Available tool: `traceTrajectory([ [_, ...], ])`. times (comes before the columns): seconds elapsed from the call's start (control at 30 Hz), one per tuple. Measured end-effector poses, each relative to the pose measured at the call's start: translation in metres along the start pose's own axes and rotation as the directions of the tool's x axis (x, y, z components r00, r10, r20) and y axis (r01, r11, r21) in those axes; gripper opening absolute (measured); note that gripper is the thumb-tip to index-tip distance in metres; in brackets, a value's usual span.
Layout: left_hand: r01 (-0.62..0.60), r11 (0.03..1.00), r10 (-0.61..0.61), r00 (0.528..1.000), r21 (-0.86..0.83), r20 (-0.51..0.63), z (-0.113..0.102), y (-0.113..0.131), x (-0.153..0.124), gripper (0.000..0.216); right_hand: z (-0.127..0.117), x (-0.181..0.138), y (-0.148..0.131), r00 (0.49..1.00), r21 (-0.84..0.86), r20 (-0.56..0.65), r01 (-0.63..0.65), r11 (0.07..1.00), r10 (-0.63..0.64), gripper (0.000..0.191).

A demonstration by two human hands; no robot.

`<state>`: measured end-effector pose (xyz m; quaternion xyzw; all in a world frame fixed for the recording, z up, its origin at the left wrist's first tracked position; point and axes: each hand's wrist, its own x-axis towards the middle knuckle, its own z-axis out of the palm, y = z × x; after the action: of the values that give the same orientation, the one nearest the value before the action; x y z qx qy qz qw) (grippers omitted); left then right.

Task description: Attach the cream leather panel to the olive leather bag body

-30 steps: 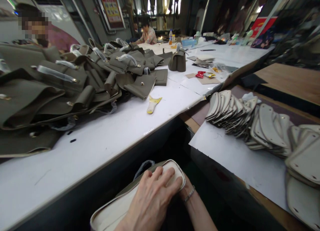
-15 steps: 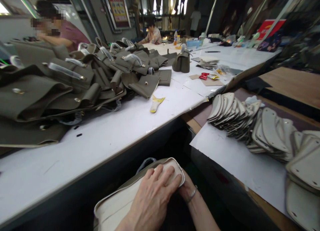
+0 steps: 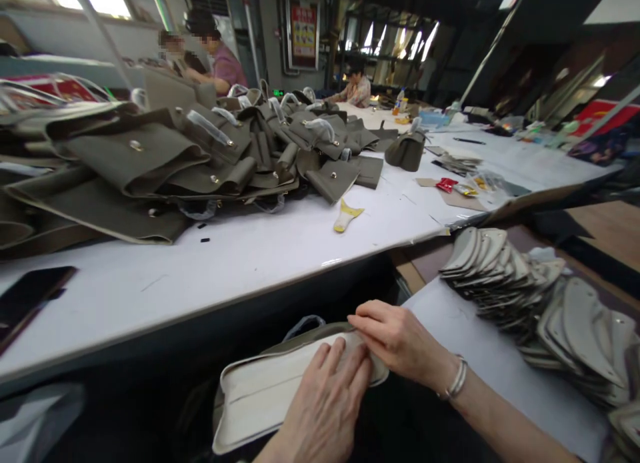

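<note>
Bench (image 3: 280, 266) is the biggest thing here, w/ a pile of bags (image 3: 185, 176), dark olive-grey, on its L. The bag (image 3: 285, 376) in work is off the bench, below its near edge, pale panel (image 3: 267, 386) facing up; what's underneath is too dark to tell. Handling, my guess: light for its size; olive walls prob. soft & floppy, so they'd sag if lifted by one spot; panel likely stiffer, fairly flat, OK to press on. Not fragile or esp. slippery, tho the pale face may mark. Best hold: the raised rim (image 3: 218, 409), near a corner, w/ the other palm backing the panel so the whole bag doesn't twist.

L hand (image 3: 327, 389): palm down on the panel's R half, fingers long & slightly apart, pointing away from the wearer, seems to press/steady rather than clasp. R hand (image 3: 400, 339): comes in from the R, wrist to the R of the bag, fingertips bunched at the rim's far R corner, looks like a pinch; exact thumb contact can't be told. Smallest: silvery bracelet (image 3: 456, 377) on R wrist, clear of the rim.
</note>
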<state>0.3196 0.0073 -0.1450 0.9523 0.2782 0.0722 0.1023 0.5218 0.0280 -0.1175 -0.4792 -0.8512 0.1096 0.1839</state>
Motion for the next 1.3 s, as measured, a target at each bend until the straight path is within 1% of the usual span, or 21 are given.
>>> traceTrajectory([
  [0.03,-0.008,1.000,0.008,1.000,-0.006,-0.004,0.000,0.000,-0.001,0.057,-0.005,0.009,-0.002,0.990,-0.112,0.121,0.086,0.990,-0.073,0.022],
  [0.1,-0.010,1.000,0.010,1.000,-0.017,-0.012,-0.001,-0.001,-0.001,0.058,-0.010,0.022,-0.003,0.940,-0.252,0.315,0.215,0.944,-0.130,0.015],
  [0.17,-0.004,1.000,0.004,1.000,-0.031,-0.016,-0.004,-0.001,-0.001,0.055,-0.012,0.030,-0.004,0.895,-0.317,0.413,0.313,0.895,-0.167,0.012],
  [0.23,0.009,0.998,-0.009,1.000,-0.055,-0.005,-0.006,-0.001,0.000,0.052,-0.011,0.034,-0.003,0.862,-0.347,0.458,0.397,0.849,-0.216,0.013],
  [0.27,0.012,0.998,-0.012,1.000,-0.065,0.002,-0.007,-0.001,0.001,0.051,-0.009,0.034,-0.001,0.854,-0.337,0.465,0.415,0.845,-0.234,0.016],
  [0.3,0.008,0.998,-0.008,1.000,-0.070,0.004,-0.007,-0.002,0.001,0.050,-0.007,0.035,0.000,0.862,-0.279,0.447,0.387,0.879,-0.238,0.017],
  [0.37,-0.017,0.998,0.017,1.000,-0.056,0.000,-0.005,-0.003,0.002,0.050,0.000,0.035,0.006,0.921,-0.053,0.346,0.209,0.977,-0.178,0.017],
  [0.4,-0.026,0.999,0.026,1.000,-0.040,-0.009,-0.004,-0.004,0.001,0.050,0.005,0.036,0.009,0.952,0.077,0.285,0.091,0.993,-0.109,0.017],
  [0.43,-0.031,0.999,0.031,0.999,-0.026,-0.022,-0.002,-0.005,0.001,0.051,0.009,0.036,0.013,0.973,0.188,0.229,-0.019,0.982,-0.025,0.018],
  [0.47,-0.032,0.999,0.031,0.999,-0.017,-0.033,-0.001,-0.005,0.001,0.052,0.013,0.037,0.017,0.981,0.265,0.186,-0.110,0.958,0.061,0.018],
  [0.53,-0.021,0.999,0.020,0.999,-0.028,-0.049,0.001,-0.006,0.002,0.049,0.018,0.039,0.025,0.967,0.347,0.158,-0.242,0.906,0.198,0.020],
  [0.63,-0.019,0.993,0.012,0.998,-0.117,-0.060,-0.003,-0.005,0.004,0.037,0.015,0.039,0.035,0.909,0.512,0.199,-0.415,0.752,0.366,0.027],
  [0.73,0.054,0.976,-0.068,0.996,-0.209,-0.060,-0.011,-0.007,0.008,0.029,0.008,0.030,0.038,0.854,0.619,0.225,-0.497,0.607,0.469,0.039],
  [0.83,0.135,0.959,-0.145,0.989,-0.251,-0.022,-0.015,-0.008,0.010,0.029,0.006,0.015,0.029,0.824,0.644,0.216,-0.524,0.558,0.524,0.040],
  [0.9,0.125,0.963,-0.131,0.991,-0.237,-0.010,-0.015,-0.008,0.009,0.030,0.006,0.007,0.018,0.818,0.640,0.167,-0.514,0.571,0.550,0.034],
  [0.93,0.111,0.968,-0.117,0.993,-0.224,-0.012,-0.014,-0.007,0.007,0.030,0.005,0.006,0.012,0.824,0.628,0.132,-0.499,0.597,0.550,0.030],
  [1.0,0.087,0.977,-0.097,0.994,-0.196,-0.042,-0.012,-0.004,0.004,0.032,0.004,0.008,0.000,0.858,0.579,0.059,-0.446,0.683,0.510,0.022],
  [1.07,0.077,0.982,-0.091,0.993,-0.170,-0.077,-0.008,-0.001,0.000,0.038,0.004,0.020,-0.011,0.912,0.516,0.026,-0.363,0.776,0.409,0.014],
  [1.13,0.075,0.990,-0.088,0.991,-0.119,-0.105,-0.005,0.002,-0.003,0.041,0.006,0.038,-0.023,0.960,0.434,0.052,-0.271,0.859,0.276,0.009],
  [1.2,0.068,0.998,-0.069,0.991,-0.018,-0.111,-0.001,0.004,-0.006,0.041,0.013,0.059,-0.034,0.983,0.304,0.135,-0.159,0.940,0.122,0.008],
  [1.3,0.055,0.993,-0.044,0.994,0.107,-0.102,0.005,0.005,-0.009,0.044,0.024,0.084,-0.047,0.961,0.157,0.272,0.006,0.988,-0.049,0.009],
])
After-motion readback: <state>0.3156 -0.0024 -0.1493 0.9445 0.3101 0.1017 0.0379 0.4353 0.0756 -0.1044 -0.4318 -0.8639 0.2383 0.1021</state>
